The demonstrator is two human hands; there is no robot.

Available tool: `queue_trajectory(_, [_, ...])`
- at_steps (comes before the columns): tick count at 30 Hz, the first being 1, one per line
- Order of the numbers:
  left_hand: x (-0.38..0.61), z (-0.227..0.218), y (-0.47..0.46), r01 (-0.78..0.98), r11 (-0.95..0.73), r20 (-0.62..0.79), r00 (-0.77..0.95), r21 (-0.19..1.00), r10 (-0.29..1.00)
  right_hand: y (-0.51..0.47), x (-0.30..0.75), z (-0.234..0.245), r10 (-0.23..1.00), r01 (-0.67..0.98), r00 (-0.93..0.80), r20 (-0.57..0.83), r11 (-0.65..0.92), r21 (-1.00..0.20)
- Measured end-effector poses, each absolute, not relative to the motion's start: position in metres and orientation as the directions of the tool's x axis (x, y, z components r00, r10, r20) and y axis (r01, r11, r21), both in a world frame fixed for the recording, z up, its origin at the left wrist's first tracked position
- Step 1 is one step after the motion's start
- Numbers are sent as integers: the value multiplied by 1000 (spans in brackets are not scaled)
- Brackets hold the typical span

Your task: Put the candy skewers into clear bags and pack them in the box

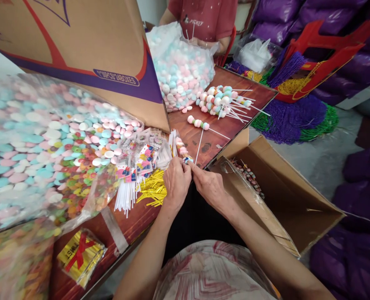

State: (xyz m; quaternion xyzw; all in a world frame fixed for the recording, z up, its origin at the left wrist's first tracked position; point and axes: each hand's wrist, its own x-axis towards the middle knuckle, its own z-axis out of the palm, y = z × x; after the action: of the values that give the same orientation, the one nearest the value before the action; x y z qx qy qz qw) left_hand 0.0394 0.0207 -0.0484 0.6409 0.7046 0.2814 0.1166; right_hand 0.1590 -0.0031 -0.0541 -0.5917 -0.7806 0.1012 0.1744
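My left hand (177,181) is closed in a pinch at the near end of a candy skewer (181,148), pink and white pieces that seem to sit in a clear printed bag. Against it, my right hand (210,186) has its thumb and forefinger pressed to the same end. Whatever lies right between the fingertips is hidden. Beyond them, a bare candy skewer (198,122) lies on the table. Left of my hands are gold twist ties (153,187), white sticks (127,198) and small printed clear bags (144,156).
Loose pastel candies (41,141) and gummy rings (81,179) spread at left, below a large carton (87,46). Finished-looking skewers (219,100) are heaped at the back, beside a bag of candies (181,66) and a co-worker (203,21). An open cardboard box (285,196) stands at right.
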Motion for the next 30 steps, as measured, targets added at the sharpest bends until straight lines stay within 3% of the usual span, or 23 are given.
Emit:
queue_trajectory(9, [35, -52, 18, 799, -175, 248, 34, 575, 968, 4, 167, -42, 975, 872, -209, 76, 220, -437])
queue_trajectory(15, [28, -52, 21, 556, -217, 217, 68, 802, 974, -1, 167, -54, 961, 785, -183, 205, 269, -559])
queue_trajectory(18, [26, -47, 26, 587, -264, 273, 76, 765, 959, -4, 166, -62, 937, 684, -108, 332, 313, -659])
queue_trajectory(21, [26, -39, 31, 682, -319, 301, 150, 658, 942, -7, 165, -66, 943, 643, -13, 332, 262, -720])
queue_trajectory(24, [28, -32, 34, 754, -316, 259, 199, 576, 945, -9, 163, -68, 939, 706, -40, 343, 269, -655])
queue_trajectory(30, [30, -26, 33, 779, -359, 262, 256, 514, 930, -6, 161, -69, 843, 855, -191, 503, 395, -336])
